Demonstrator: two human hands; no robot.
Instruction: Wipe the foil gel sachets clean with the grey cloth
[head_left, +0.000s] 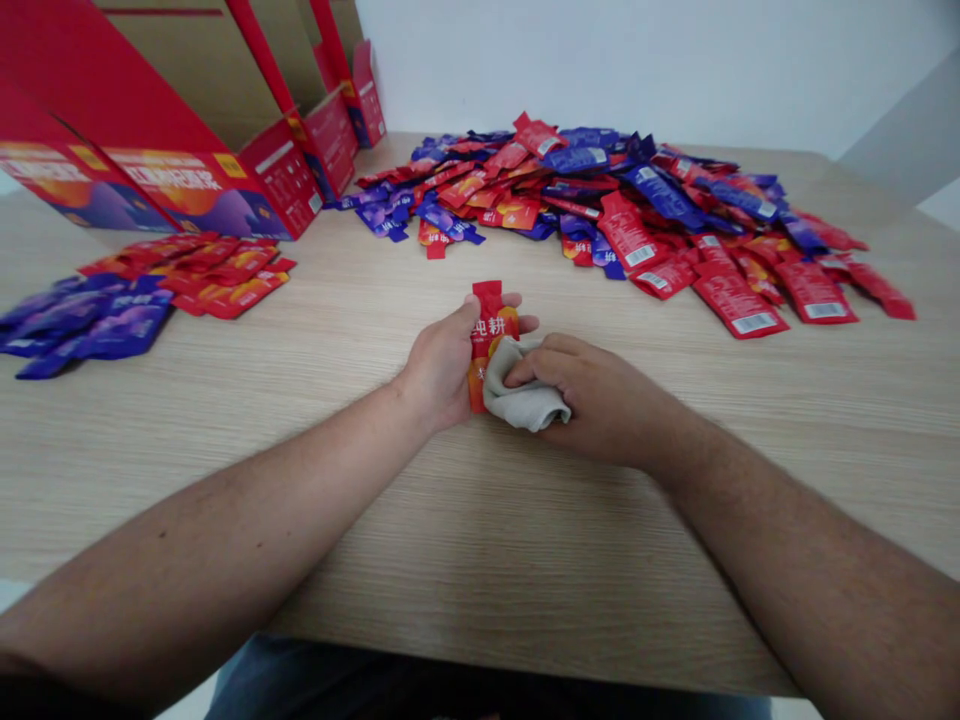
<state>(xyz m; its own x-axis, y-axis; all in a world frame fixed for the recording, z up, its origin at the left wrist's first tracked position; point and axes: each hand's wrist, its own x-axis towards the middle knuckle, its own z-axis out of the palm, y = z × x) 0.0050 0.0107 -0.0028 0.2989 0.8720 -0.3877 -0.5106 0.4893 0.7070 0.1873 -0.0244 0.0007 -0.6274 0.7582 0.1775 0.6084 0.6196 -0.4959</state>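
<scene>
In the middle of the head view, my left hand (442, 365) holds a red and orange sachet (489, 318) upright, its printed front turned up. The thumb lies along the sachet's left edge and fingertips show past its right side. My right hand (592, 390) grips a bunched pale grey cloth (521, 390). This cloth touches the lower right part of the sachet and covers some of its face. Both hands are just above the wooden table (480, 560).
A wide heap of red and blue sachets (600, 190) lies at the back. Smaller groups of red sachets (217, 270) and blue sachets (97, 315) rest at the left. Behind them stand open red cardboard boxes (187, 190). A white wall (637, 60) rises behind the table.
</scene>
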